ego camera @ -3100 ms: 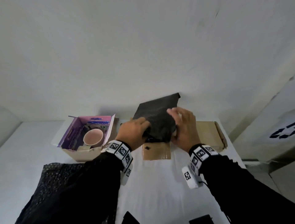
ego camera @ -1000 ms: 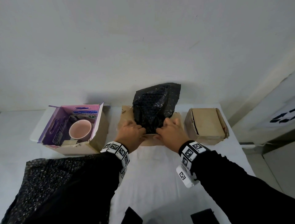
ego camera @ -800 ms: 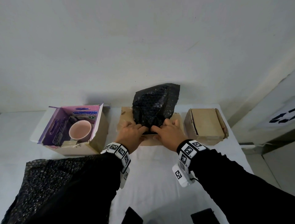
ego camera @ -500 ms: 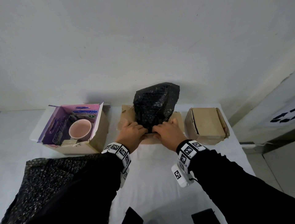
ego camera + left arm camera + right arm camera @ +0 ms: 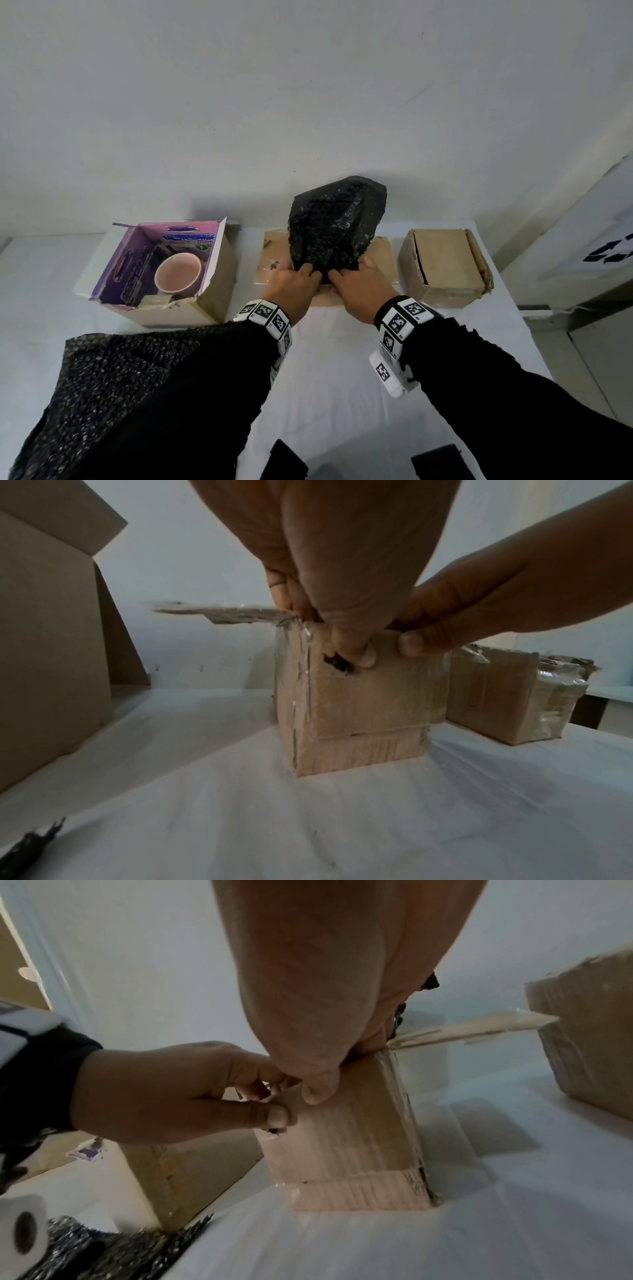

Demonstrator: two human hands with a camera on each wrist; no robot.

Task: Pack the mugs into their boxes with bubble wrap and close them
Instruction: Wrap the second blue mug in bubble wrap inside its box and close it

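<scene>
Nearest: loose sheet of black bubble wrap [image 5: 113,387] flat on white table [image 5: 335,383], under left sleeve. Beyond it, left hand [image 5: 291,286] and right hand [image 5: 359,286] side by side at near rim of middle box [image 5: 363,702], fingers curled into black bubble wrap bundle [image 5: 334,226] sticking up out of box, thumbs outside on front wall. Left: open purple box [image 5: 191,301] with pink mug [image 5: 177,274] inside. Right: closed brown box [image 5: 445,267].

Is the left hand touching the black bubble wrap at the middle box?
Touching. Head view shows left hand fingers curled into the bubble wrap base.
</scene>
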